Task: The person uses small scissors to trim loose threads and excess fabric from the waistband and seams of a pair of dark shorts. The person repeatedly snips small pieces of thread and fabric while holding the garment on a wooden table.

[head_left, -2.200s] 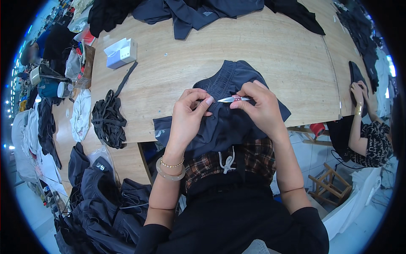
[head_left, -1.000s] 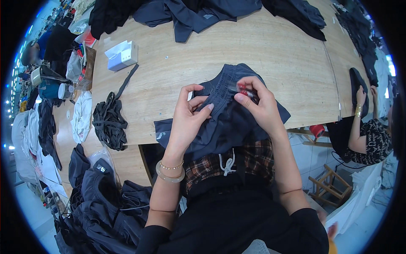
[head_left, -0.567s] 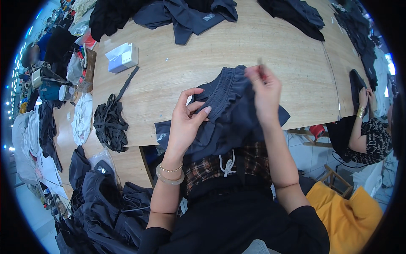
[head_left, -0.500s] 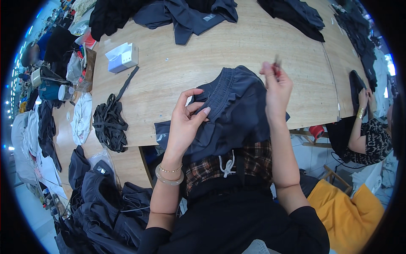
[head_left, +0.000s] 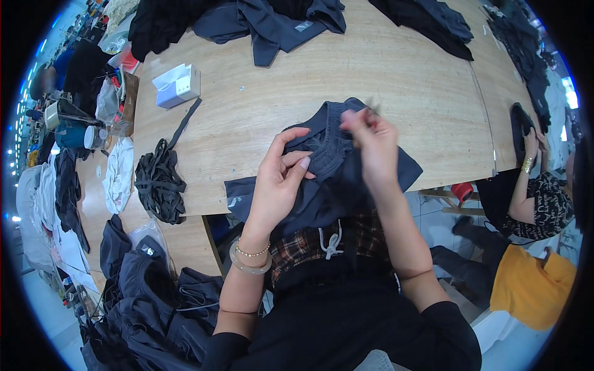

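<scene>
Pinching a dark garment (head_left: 325, 201) that lies beneath our fingers
Our left hand (head_left: 281, 179) nips its waistband (head_left: 333, 145), index spread; our right hand (head_left: 376, 148) curls near the band, too blurred to tell its hold.

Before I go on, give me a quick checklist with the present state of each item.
1. Left hand has its grip on the gathered waistband: ok.
2. Right hand sharp enough to judge: not ok, blurred.
3. What the right hand holds: cannot tell.
4. Tissue box apart from the dark garment: ok.
5. Tangle of dark strips apart from it too: ok.
</scene>
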